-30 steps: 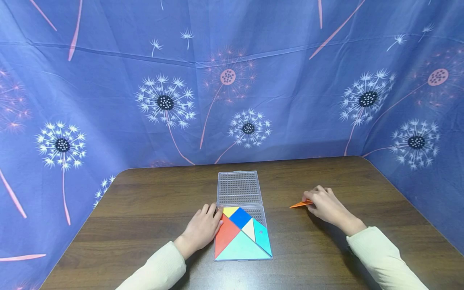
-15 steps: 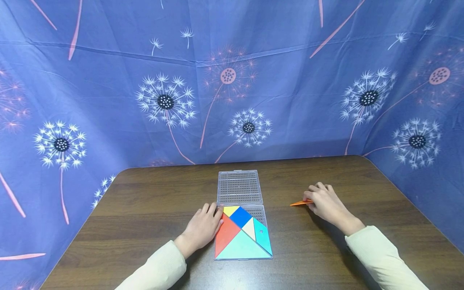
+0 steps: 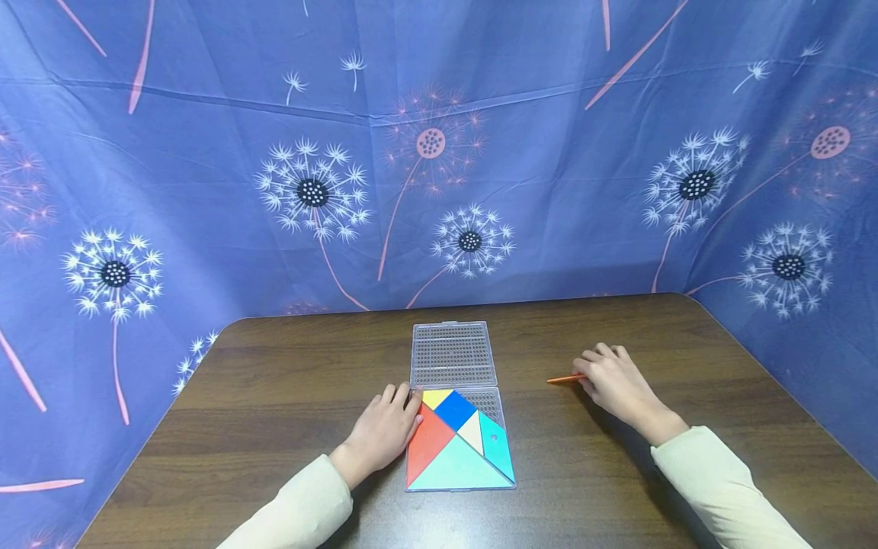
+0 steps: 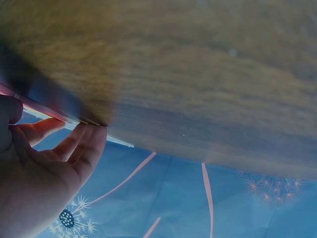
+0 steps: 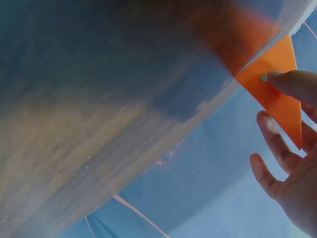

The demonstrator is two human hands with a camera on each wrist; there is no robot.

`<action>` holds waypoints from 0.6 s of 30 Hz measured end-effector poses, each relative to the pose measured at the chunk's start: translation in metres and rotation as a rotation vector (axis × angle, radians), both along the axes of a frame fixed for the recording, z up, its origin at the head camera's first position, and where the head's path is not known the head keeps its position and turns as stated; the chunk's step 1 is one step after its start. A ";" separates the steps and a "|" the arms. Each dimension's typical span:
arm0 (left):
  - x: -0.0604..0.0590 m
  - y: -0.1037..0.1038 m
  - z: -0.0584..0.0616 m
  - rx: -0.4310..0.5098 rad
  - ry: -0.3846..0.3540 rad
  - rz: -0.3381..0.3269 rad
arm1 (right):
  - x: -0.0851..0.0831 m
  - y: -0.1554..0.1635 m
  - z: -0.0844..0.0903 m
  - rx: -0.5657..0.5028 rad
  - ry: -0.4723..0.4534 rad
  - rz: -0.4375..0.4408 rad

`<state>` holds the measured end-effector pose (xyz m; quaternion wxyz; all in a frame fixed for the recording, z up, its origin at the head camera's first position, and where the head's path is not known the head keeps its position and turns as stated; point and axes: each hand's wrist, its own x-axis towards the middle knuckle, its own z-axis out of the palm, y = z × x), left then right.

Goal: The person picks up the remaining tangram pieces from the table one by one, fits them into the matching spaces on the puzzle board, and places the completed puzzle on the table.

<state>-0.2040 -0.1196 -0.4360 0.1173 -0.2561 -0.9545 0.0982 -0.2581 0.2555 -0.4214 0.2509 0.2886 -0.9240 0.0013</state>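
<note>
Right hand [image 3: 613,381] pinches an orange piece [image 3: 565,378] at mid-right; left hand [image 3: 384,428], fingers relaxed, rests against the case [image 3: 453,355] at centre; bare desk [image 3: 288,381] all round

My head camera looks down across the dark wooden table [image 3: 288,396]; both my wrist cameras sit close against it, facing the blue dandelion-print cloth [image 3: 206,191].

Your right hand [image 3: 613,381] holds a thin orange triangle [image 3: 565,378] by one end, its free tip pointing left, low over the table [image 3: 288,381]. In the right wrist view one corner meets the wood. Your left hand [image 3: 382,431] rests against the clear case [image 3: 458,441], which lies open and flat, with coloured pieces inside.
</note>
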 end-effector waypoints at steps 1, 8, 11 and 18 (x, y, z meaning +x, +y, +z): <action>0.000 0.000 0.000 -0.001 0.000 0.000 | 0.000 0.000 0.000 -0.001 0.007 0.000; 0.000 0.000 0.001 0.002 0.000 -0.004 | 0.000 -0.004 0.003 -0.006 0.046 0.013; 0.000 0.000 0.001 0.005 0.005 -0.007 | 0.001 -0.006 0.004 -0.010 0.068 0.033; 0.000 0.000 0.000 0.001 0.015 -0.010 | 0.001 -0.014 0.004 -0.016 0.108 0.080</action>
